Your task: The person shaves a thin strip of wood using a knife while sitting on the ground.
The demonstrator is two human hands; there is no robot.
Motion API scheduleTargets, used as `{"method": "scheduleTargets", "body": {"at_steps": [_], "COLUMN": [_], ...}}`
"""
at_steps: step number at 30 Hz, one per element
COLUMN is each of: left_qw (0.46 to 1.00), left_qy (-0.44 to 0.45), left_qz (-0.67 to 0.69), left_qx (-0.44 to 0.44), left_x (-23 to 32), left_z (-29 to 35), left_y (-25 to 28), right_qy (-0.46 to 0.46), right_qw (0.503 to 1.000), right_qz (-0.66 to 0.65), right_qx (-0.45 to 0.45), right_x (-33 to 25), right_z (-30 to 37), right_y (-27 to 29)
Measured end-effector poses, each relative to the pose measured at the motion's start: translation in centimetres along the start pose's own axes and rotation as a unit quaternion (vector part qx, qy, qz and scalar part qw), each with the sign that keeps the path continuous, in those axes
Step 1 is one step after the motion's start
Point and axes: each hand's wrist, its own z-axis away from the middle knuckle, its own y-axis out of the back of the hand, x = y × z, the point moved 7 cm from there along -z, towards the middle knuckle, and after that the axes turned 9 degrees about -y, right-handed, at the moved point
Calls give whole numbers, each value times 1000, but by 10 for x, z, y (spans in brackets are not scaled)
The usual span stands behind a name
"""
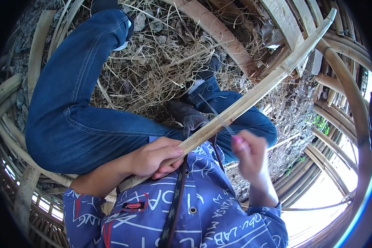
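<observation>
A long, pale split bamboo strip slants from my lap up to the far right. Wrapped round its near part is my left hand, thumb on top, close against my shirt. My right hand, slightly blurred, is closed on the pink handle of a knife to the right of the strip. Its thin blade points up and left and crosses the strip; I cannot tell whether the edge touches it. The lower end of the strip is partly hidden behind my left hand and forearm.
My legs in blue jeans are bent on both sides of the strip. Dry shavings cover the ground between them. Bamboo lengths lie at the far side, and curved bamboo poles stand along the right. A strap hangs over my shirt.
</observation>
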Motion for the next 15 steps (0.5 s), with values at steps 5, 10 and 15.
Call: {"method": "scheduleTargets", "body": {"at_steps": [5, 10, 15], "left_qw": [1000, 1000, 1000], "left_qy": [5, -13, -12], "left_qz": [-16, -28, -1], "left_qx": [-1, -7, -19], "left_x": [2, 3, 0], "left_z": [-1, 1, 0], "left_y": [1, 1, 1], "right_qy": [-20, -11, 68], "right_qw": [999, 990, 996], "right_qz": [-6, -77, 34], "right_qx": [31, 114, 41], "right_x": [11, 17, -4], "right_z": [-1, -9, 1], "right_y": [4, 30, -3]}}
